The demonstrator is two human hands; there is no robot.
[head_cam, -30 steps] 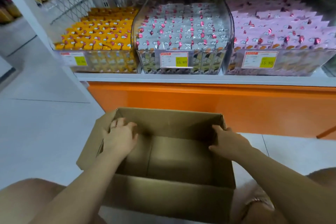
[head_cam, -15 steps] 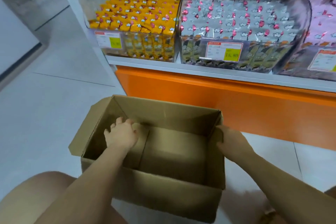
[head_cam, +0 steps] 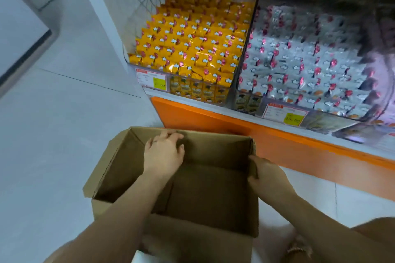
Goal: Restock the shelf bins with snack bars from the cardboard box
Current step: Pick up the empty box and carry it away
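Observation:
An open cardboard box [head_cam: 192, 239] stands on the floor in front of the shelf, and its inside shows only bare cardboard. My left hand [head_cam: 163, 153] reaches across the box, with its fingers hooked over the far rim and the thumb inside. My right hand [head_cam: 266, 175] grips the right wall, thumb inside and fingers hidden behind it. On the shelf above, a clear bin of yellow snack bars [head_cam: 192, 49] stands beside a clear bin of silver snack bars [head_cam: 299, 60]; both are packed in rows.
An orange shelf base [head_cam: 277, 151] runs right behind the box. Price tags [head_cam: 152, 79] hang on the bin fronts. A pink-filled bin [head_cam: 382, 74] blurs at the far right. A white shelf upright [head_cam: 102, 19] stands left, beside grey tiled floor [head_cam: 53, 124]. My knees frame the box.
My left hand has moved from the box's inner left side to its far rim. The view has swung left and tilted, so the bins sit further right. My right hand stays on the right wall.

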